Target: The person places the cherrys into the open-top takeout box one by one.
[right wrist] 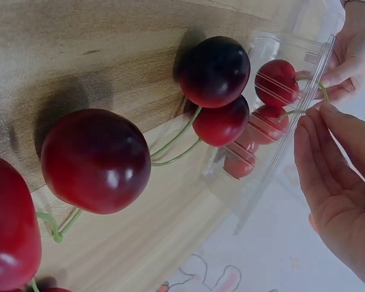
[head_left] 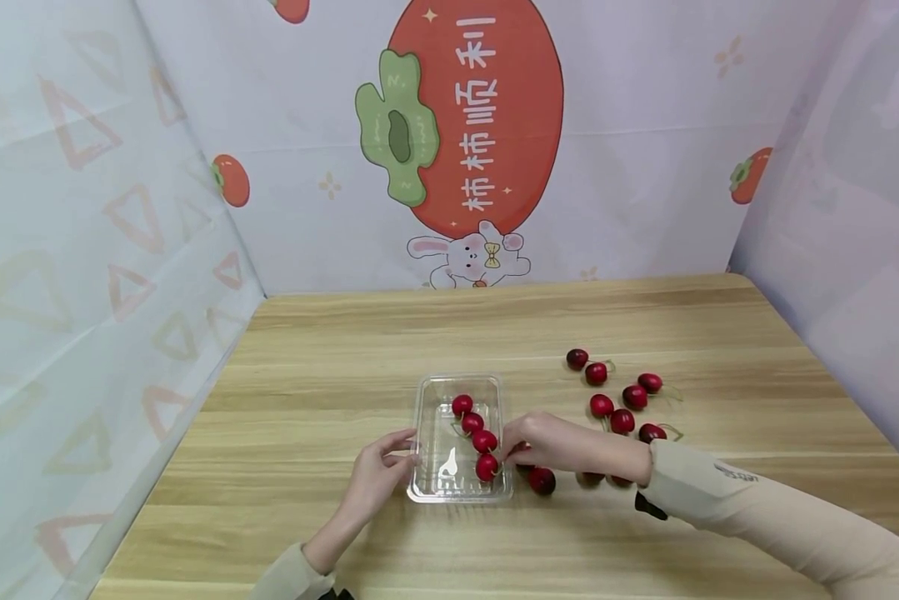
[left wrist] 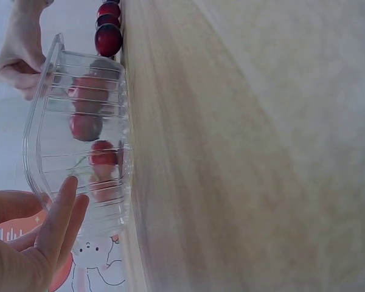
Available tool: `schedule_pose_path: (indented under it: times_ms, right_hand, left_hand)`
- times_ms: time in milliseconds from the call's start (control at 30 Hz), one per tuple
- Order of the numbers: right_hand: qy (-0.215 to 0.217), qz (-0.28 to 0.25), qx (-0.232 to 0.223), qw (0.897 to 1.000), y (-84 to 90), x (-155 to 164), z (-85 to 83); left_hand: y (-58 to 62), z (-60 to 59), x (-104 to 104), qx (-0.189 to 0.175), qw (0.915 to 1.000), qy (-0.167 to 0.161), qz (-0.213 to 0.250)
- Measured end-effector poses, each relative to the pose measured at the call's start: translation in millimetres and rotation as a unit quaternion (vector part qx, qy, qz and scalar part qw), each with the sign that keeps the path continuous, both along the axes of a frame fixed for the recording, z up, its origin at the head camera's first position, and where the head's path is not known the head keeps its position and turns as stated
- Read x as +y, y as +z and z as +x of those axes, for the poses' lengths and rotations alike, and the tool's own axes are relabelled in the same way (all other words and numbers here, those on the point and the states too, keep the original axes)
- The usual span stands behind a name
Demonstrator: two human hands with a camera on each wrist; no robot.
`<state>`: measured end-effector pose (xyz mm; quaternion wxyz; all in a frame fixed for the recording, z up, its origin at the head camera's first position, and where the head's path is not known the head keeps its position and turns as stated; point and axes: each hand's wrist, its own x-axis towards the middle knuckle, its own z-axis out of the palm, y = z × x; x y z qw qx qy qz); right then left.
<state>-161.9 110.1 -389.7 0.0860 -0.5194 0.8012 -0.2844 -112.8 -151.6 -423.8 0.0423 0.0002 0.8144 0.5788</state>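
A clear plastic tray (head_left: 437, 417) sits on the wooden table (head_left: 329, 367) and holds several red cherries (head_left: 472, 422) in a row. My left hand (head_left: 404, 450) rests with straight fingers (left wrist: 66, 201) against the tray's left wall (left wrist: 79, 121). My right hand (head_left: 511, 454) is at the tray's right rim (right wrist: 292, 131). It pinches the green stem of the nearest cherry (head_left: 486, 467), which lies inside the tray. In the right wrist view that cherry (right wrist: 277, 82) shows through the clear wall, close to my right fingers (right wrist: 319, 140).
Several loose cherries (head_left: 621, 421) with stems lie scattered on the table to the right of the tray; one cherry (head_left: 541, 480) lies just under my right hand. Printed fabric walls (head_left: 82, 250) close in the table at the left, back and right.
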Motion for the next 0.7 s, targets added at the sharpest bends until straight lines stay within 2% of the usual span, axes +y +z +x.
schedule_pose_path:
  times_ms: [467,700]
  right_hand:
    - [-0.035,-0.005,0.001,0.999,-0.6,3.9,1.8]
    - [-0.069,0.011,-0.031,0.997,2.1,12.1,2.6]
  left_hand:
    - [1.3,1.0,0.4,0.013,0.9999,-0.004,0.000]
    - [1.6,1.3,0.9,0.009,0.9999,-0.004,0.002]
